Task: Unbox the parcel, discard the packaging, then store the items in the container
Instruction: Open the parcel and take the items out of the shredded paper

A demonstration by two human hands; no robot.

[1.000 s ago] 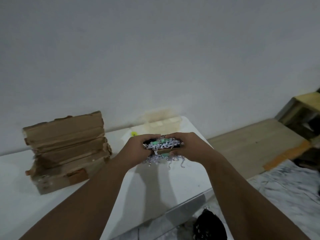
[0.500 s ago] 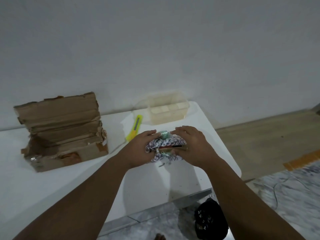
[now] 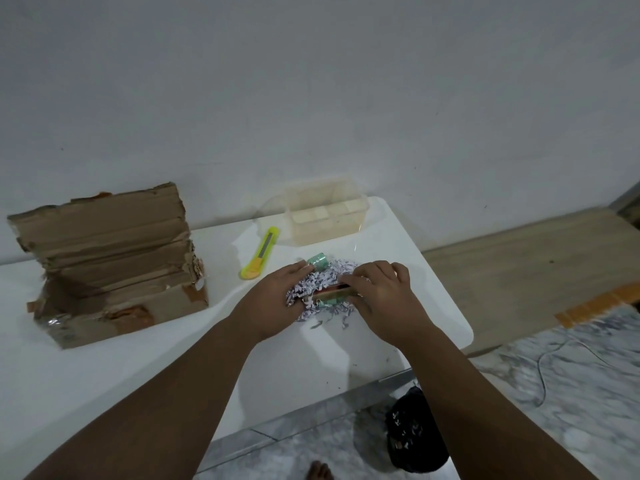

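Note:
A heap of shredded paper filler [image 3: 320, 282] lies on the white table [image 3: 311, 351], with a small green roll [image 3: 319, 261] at its far edge and a flat item with a red edge [image 3: 330, 294] half buried in it. My left hand [image 3: 277, 303] presses on the heap's left side. My right hand [image 3: 377, 296] rests on its right side, fingers on the flat item. The torn cardboard box [image 3: 107, 265] stands open at the left. A clear plastic container [image 3: 325, 211] sits at the table's far edge.
A yellow-green utility knife [image 3: 261, 252] lies between the box and the container. A black bag [image 3: 414, 434] sits on the marble floor below the table's near right corner. The table's right edge is close to my right hand.
My hands have lowered the bundle of filler and items onto the table, and it has spread out. The view has tilted down, bringing the container and knife into sight.

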